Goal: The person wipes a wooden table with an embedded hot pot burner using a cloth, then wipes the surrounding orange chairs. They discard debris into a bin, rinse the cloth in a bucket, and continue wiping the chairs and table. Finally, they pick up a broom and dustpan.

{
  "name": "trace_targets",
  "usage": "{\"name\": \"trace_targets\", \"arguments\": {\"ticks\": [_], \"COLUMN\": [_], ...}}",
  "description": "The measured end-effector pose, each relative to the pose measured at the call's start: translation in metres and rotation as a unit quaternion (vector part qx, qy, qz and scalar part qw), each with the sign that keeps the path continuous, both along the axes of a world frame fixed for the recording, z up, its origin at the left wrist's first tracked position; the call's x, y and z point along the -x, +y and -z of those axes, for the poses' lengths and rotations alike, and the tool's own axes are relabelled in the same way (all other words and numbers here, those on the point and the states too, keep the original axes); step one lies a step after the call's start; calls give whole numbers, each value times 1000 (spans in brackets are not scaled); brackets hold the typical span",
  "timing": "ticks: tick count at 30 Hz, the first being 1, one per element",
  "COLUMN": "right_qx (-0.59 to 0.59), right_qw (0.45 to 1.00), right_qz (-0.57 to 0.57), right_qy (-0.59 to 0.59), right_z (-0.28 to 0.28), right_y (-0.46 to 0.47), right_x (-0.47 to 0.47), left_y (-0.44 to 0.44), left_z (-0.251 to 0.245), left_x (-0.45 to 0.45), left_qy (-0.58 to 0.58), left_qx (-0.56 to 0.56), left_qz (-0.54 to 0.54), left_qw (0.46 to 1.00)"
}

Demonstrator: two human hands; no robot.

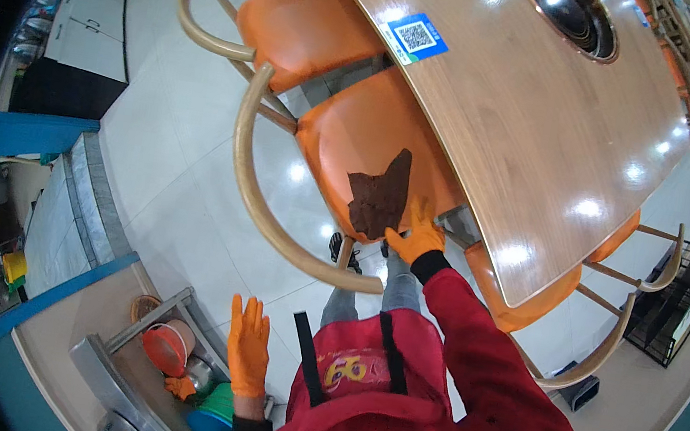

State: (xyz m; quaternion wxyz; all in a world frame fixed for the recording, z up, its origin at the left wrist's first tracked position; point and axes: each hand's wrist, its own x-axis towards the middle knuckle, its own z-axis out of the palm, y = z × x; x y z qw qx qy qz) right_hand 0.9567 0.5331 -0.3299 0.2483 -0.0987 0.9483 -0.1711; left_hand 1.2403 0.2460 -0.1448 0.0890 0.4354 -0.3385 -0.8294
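My right hand [420, 239], in an orange rubber glove, reaches over the front of an orange padded chair seat [337, 131]. Its fingers are spread and slightly blurred. Just left of it a dark brown cloth [381, 197] lies crumpled on the seat; the thumb is at the cloth's lower right edge, and whether it touches cannot be told. My left hand [249, 347], gloved in orange too, is held up away from the chair with nothing in it, fingers extended. The chair's curved wooden backrest [253, 202] stands between the left hand and the seat.
A wooden table [529, 149] with a round black inset [573, 12] and a printed code sticker [415, 37] borders the seat. More orange chairs [310, 20] surround it. At lower left, a metal cart [100, 373] holds a red bucket [168, 346] and basins. A black wire rack [673, 301] stands right.
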Motion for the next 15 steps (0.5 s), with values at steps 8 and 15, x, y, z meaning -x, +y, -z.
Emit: {"name": "trace_targets", "arguments": {"ticks": [8, 15], "right_qx": [-25, 346], "right_qw": [999, 935], "right_qz": [9, -77], "right_qy": [30, 6], "right_z": [96, 149], "right_y": [-110, -19], "right_x": [16, 90], "left_y": [22, 21], "left_z": [38, 54], "left_x": [-9, 9], "left_qy": [-187, -188], "left_qx": [-61, -30], "left_qz": [-6, 65], "left_qw": [980, 980]}}
